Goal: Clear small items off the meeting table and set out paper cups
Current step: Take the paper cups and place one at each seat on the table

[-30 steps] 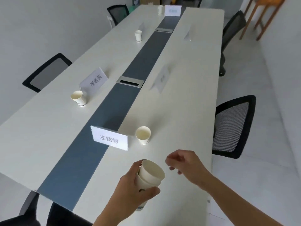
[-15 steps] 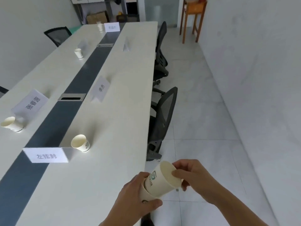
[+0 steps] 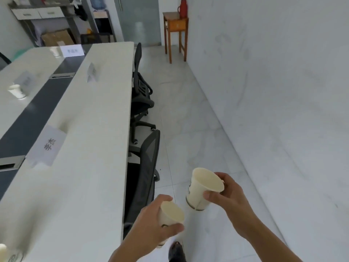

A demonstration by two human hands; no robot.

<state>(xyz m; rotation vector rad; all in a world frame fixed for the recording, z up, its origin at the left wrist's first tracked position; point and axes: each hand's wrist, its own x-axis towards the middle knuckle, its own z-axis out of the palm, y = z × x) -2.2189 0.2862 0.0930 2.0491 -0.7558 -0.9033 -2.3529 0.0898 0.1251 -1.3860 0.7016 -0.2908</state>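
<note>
My right hand (image 3: 229, 197) grips a single white paper cup (image 3: 200, 188) by its side, held over the floor to the right of the meeting table (image 3: 90, 148). My left hand (image 3: 154, 224) holds the remaining cup stack (image 3: 170, 215) lower and to the left, apart from the single cup. More paper cups stand on the table: one at the far left side (image 3: 17, 91), one at the far end (image 3: 54, 52), and one at the bottom left corner (image 3: 3, 251), cut off by the frame.
Name cards stand on the table, one near (image 3: 47, 144), one further along (image 3: 92, 72) and one at the far end (image 3: 72, 50). Black office chairs (image 3: 143, 176) line the table's right edge. A wooden side table (image 3: 175, 29) with a red flask stands by the wall.
My right hand has pulled the top cup off the stack and lifted it to the right. The view has moved forward along the table's right side.
</note>
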